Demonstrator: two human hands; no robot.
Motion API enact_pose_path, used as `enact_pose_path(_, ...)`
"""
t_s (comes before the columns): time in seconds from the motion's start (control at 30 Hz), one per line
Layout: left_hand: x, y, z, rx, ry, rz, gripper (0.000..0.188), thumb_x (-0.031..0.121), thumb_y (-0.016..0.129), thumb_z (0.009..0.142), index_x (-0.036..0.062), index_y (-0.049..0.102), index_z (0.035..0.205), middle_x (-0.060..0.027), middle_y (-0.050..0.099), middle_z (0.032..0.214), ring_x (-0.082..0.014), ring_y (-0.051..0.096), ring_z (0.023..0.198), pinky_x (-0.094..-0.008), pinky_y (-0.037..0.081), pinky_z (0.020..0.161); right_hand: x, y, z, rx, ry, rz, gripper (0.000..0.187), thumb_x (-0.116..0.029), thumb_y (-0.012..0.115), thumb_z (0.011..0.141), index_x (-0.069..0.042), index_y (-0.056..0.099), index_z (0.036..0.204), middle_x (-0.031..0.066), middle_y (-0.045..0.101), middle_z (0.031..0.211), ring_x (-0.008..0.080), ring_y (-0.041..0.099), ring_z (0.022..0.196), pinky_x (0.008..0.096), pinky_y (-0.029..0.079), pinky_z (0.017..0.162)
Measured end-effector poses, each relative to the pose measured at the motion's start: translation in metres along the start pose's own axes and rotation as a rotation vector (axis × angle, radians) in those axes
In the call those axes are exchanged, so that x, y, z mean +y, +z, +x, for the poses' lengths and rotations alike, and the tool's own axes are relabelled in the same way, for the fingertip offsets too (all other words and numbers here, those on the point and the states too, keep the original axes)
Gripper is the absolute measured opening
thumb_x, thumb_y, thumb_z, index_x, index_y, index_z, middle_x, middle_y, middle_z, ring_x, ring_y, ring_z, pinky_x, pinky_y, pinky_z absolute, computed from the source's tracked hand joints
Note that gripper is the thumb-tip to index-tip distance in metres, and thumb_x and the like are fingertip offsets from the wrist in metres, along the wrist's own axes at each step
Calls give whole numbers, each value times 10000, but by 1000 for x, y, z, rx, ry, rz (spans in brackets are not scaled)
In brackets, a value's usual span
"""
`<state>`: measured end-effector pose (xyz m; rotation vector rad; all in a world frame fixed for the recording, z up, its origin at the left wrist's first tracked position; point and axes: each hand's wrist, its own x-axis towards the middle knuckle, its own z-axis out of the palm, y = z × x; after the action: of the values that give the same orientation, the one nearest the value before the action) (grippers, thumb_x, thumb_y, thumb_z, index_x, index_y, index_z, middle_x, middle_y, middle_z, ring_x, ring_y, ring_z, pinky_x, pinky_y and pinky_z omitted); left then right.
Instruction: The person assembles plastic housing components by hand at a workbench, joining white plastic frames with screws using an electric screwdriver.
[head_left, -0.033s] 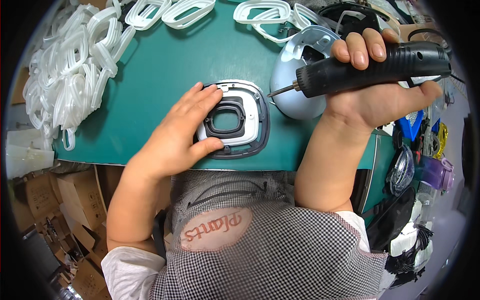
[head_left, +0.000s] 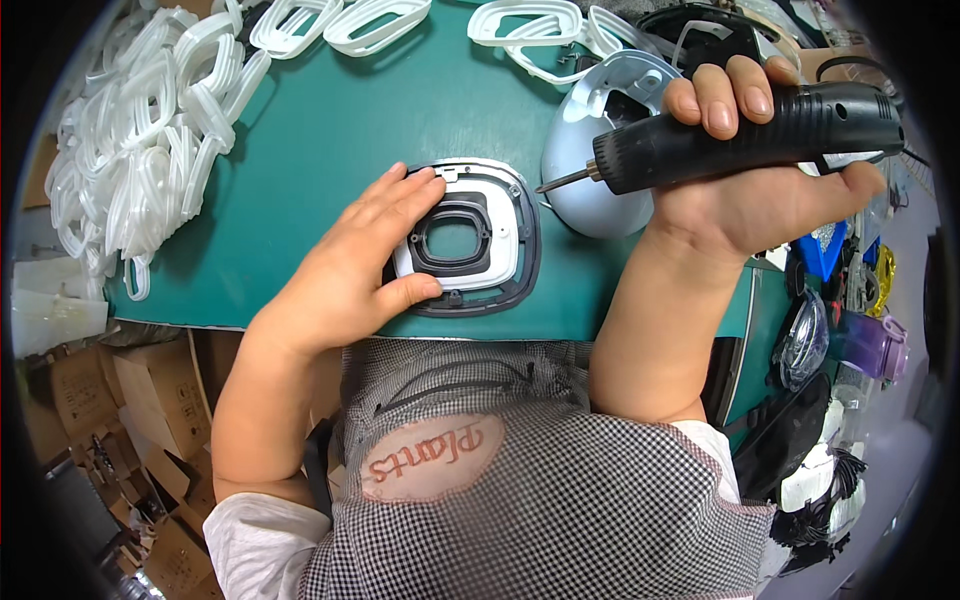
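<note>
On the green work mat lies a rounded plastic frame (head_left: 508,262), with a dark outer ring, a white inner plate and an oval opening. My left hand (head_left: 345,255) rests flat over its left side, fingers stretched along the upper left and thumb apart at the lower left. In my right hand (head_left: 735,150) is a black electric screwdriver (head_left: 665,155). Its bit points left, just beyond the frame's upper right edge. Behind the screwdriver sits a pale blue rounded shell (head_left: 580,170), partly hidden by the tool and my hand.
A heap of white plastic rings (head_left: 150,140) covers the mat's left end. More white rings (head_left: 375,25) lie along the far edge. Cardboard boxes (head_left: 165,400) stand below on the left. At the right are a purple container (head_left: 872,345) and a blue tray (head_left: 825,250).
My left thumb and wrist have shifted very slightly left on the frame. The right hand and screwdriver stay where they were.
</note>
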<state>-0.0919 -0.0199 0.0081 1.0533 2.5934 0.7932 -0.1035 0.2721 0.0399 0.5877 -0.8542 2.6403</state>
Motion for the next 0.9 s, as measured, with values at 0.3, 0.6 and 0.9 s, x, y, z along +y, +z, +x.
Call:
enact_pose_path(0.3,3,0,6,-37,45,-125,773,92,781,669,72,437,1361,-148,442,1410,-358,323,1366,-433,299,1113,-31,27,-14,-158,-37,-123,739,-667,674,655,-58,572,1059,6,519,776,155,491,627,318,416,620)
enact_pose_path(0.6,8,21,6,85,51,0,788,142,729,675,31,389,1377,-191,393,1435,-384,314,1365,-453,267,1115,-120,29,-53,155,-574,-743,1043,-984,322,570,-73,622,979,81,543,652,227,541,519,346,464,510)
enact_pose_path(0.9,8,26,10,113,97,-4,778,155,713,695,29,380,1387,-196,407,1417,-412,331,1344,-467,277,1105,-119,8,-58,389,-688,-844,949,-939,352,634,-61,586,909,84,521,587,199,510,464,312,451,454)
